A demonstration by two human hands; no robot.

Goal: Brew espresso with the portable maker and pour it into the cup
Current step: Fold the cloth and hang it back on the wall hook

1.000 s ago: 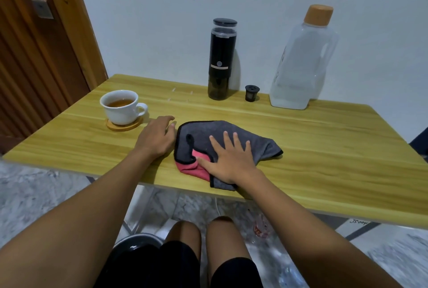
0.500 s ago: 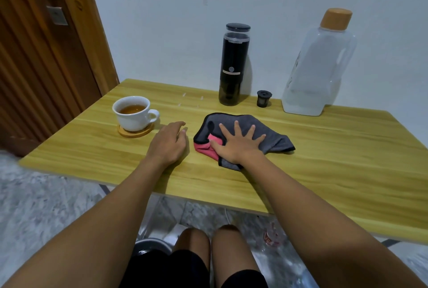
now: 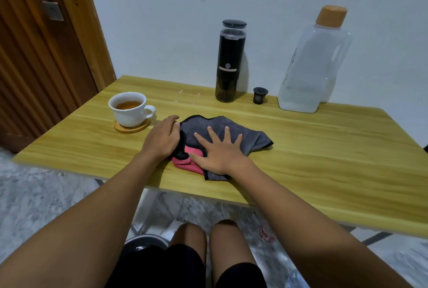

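We count one of each thing on the wooden table [image 3: 324, 160], and two hands. One black portable maker [image 3: 230, 60] stands upright at the far edge, about midway along it, lid on. Just to its right sits one small black pod [image 3: 260, 95], apart from it, and further right along the same edge one clear plastic jug [image 3: 312, 63] with an orange cap. One white cup [image 3: 128, 109], holding brown liquid, rests on one round wooden coaster [image 3: 132, 128] near the table's left edge, well apart from the maker. One grey cloth [image 3: 252, 137] with a pink underside and black trim lies crumpled towards the near edge. The right hand [image 3: 220, 151] presses flat on the cloth, palm down, fingers straight and spread wide, gripping nothing. The left hand [image 3: 162, 139] lies palm down between cup and cloth, its fingers loosely bent and touching the cloth's left edge, closed round nothing that we can see.
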